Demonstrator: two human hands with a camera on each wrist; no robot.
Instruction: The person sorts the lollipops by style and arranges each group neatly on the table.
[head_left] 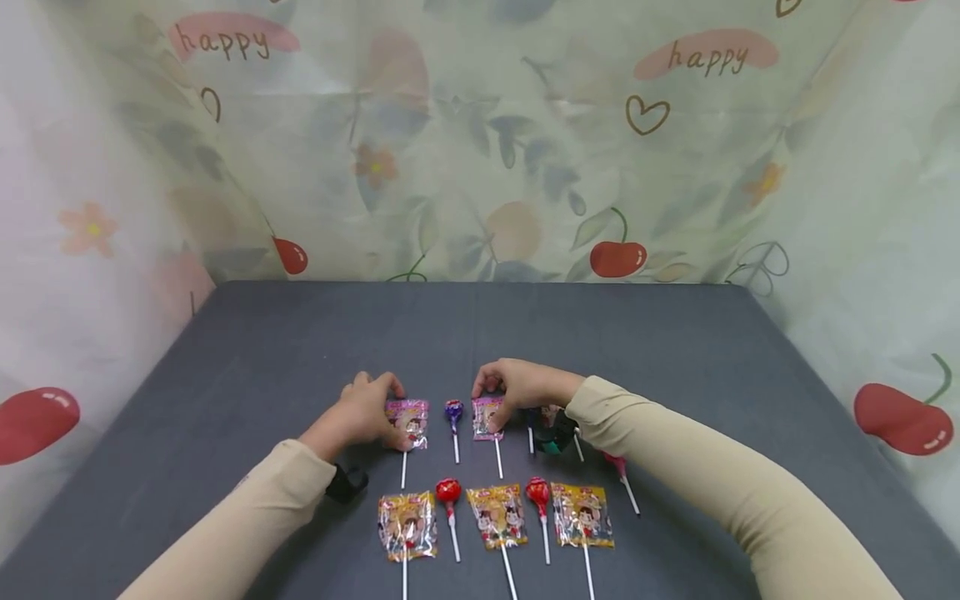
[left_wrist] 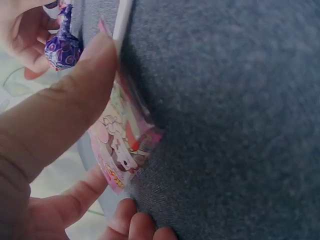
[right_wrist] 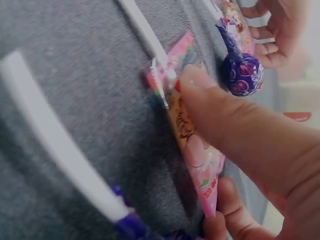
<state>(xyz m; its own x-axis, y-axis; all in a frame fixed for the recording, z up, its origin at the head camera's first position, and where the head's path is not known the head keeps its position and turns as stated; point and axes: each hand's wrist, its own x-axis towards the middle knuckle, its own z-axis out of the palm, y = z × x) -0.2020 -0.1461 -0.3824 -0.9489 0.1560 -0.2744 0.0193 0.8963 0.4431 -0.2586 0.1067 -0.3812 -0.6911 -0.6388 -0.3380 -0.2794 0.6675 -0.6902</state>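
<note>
Thumb and fingers of my left hand (head_left: 352, 421) grip a flat lollipop in a pink clear wrapper (head_left: 417, 410), the thumb near the stick and a fingertip at the wrapper's far edge. In the same way my right hand (head_left: 534, 383) grips a second pink-wrapped flat lollipop (head_left: 483, 412); in the right wrist view this wrapper (right_wrist: 202, 165) stands tilted against the cloth. Both white sticks point toward me. Between the hands lies a round lollipop in purple foil (head_left: 453, 410), touched by neither.
Nearer me is a row of yellow-wrapped flat lollipops (head_left: 408, 521) alternating with red round lollipops (head_left: 448, 490). Under my right wrist, more lollipops are partly hidden, one with a pink-red head (head_left: 615, 458). A grey cloth (head_left: 315, 333) covers the table; a patterned curtain (head_left: 465, 167) surrounds it.
</note>
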